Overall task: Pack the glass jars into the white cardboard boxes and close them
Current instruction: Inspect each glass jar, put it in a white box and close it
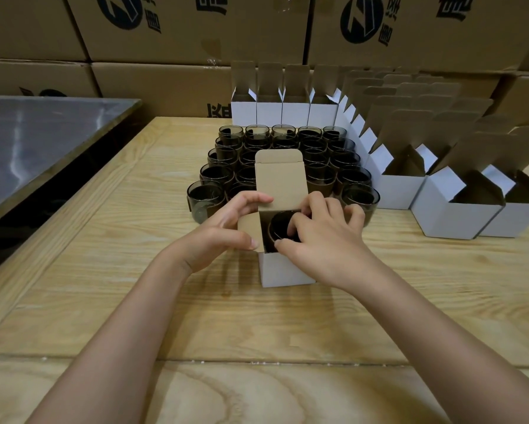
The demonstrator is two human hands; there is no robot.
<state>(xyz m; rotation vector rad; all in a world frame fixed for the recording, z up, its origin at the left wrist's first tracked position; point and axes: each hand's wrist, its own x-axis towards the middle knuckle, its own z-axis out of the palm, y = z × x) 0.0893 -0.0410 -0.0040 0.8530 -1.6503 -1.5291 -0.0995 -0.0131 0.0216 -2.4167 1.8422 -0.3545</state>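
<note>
Now the dark round glass jar [283, 224] sits upright inside the small white cardboard box [284, 270], the right hand [324, 237] at 3 o'clock pinching its rim, the left hand [226, 228] at 9 o'clock gripping the brown side flap [247, 228], and the tall lid flap [277, 179] standing open at 12.

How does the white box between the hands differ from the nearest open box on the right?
The box between the hands holds a glass jar; the right box shows none. The left hand grips the first box's flap and the right hand the jar; no hand touches the right box. Both are white, lids open.
</note>
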